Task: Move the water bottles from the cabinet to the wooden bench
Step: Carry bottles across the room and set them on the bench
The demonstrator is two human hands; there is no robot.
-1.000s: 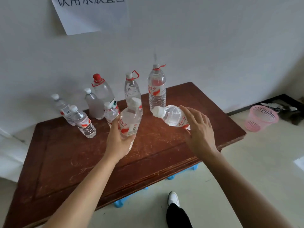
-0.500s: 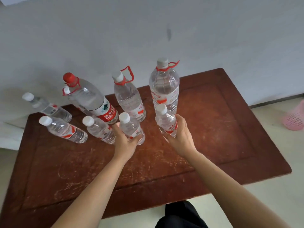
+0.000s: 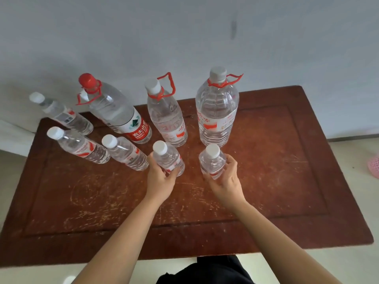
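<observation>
Several clear water bottles stand upright on the dark wooden bench (image 3: 276, 181). My left hand (image 3: 159, 179) grips a small white-capped bottle (image 3: 168, 157) in the front row. My right hand (image 3: 226, 178) grips another small white-capped bottle (image 3: 212, 160) to its right. Both held bottles stand upright at the bench top. Behind them are three large bottles: one with a red cap (image 3: 114, 109), one in the middle with a red carry loop (image 3: 166, 113), and the biggest (image 3: 216, 111) on the right. Three more small bottles (image 3: 125, 152) stand to the left.
The bench stands against a grey-white wall (image 3: 184, 37). A pink basket (image 3: 374, 167) shows at the right edge on the pale floor. The near half and right side of the bench top carry no bottles. My dark trouser leg (image 3: 205, 271) is below the front edge.
Both hands have lowered their small bottles from a tilted carry to upright on the bench in front of the large bottles. The view has moved closer and more overhead.
</observation>
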